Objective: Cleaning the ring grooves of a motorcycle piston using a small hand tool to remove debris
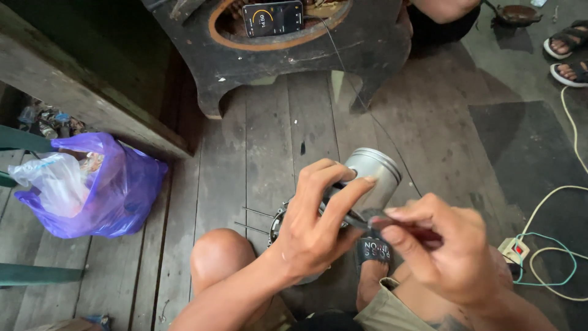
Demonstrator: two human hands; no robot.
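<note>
Worn grey wooden floorboards are running away from the hands, scuffed and dull under flat daylight. Beyond the hands, a dark, chipped wooden stool with curved legs is standing on the boards. Far to their left, a purple plastic bag stuffed with clear wrappers is slumping beside a weathered timber beam. To their right, a dark floor mat is lying flat, with pale looping cables trailing across it.

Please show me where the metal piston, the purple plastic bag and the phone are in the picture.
metal piston [375, 175]: head view, on its grey side wall.
purple plastic bag [119, 196]: head view, on its right bulging side.
phone [273, 17]: head view, middle of its lit screen.
</note>
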